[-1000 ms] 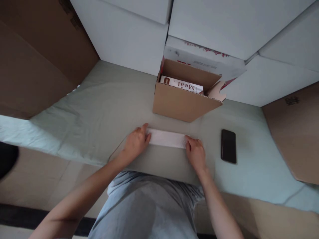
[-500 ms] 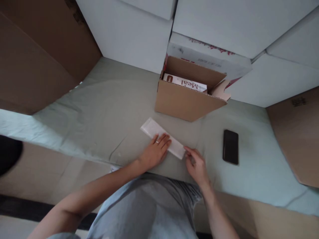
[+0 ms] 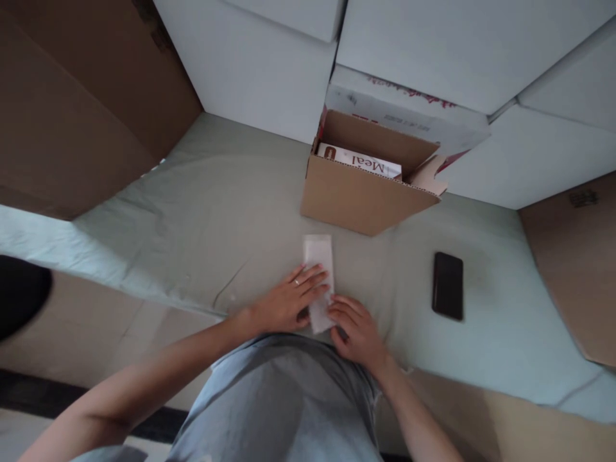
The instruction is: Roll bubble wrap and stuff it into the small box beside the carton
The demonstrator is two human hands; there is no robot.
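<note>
A narrow, flat white packet [image 3: 317, 249] in a clear-looking wrapper lies on the green cloth surface, its long side running nearly straight away from me. Across its middle rests my left hand [image 3: 289, 298], fingers stretched out flat and a ring on one of them. The thumb of that hand is by the packet's near left edge. My right hand [image 3: 359, 330] is at the near right edge, fingers bent over the rim and thumb close below, gripping it lightly. What is inside the packet cannot be made out.
Beyond the packet stands an open brown cardboard box [image 3: 360, 199] holding a white carton [image 3: 359, 160] marked "Meal". A black phone [image 3: 447, 285] lies to the right. Large brown boxes [image 3: 72, 115] and white boxes [image 3: 255, 70] border the surface at the left and back.
The packet has turned from a slant to nearly upright in view. My right hand has shifted left and nearer with its edge, while my left hand has slid slightly left.
</note>
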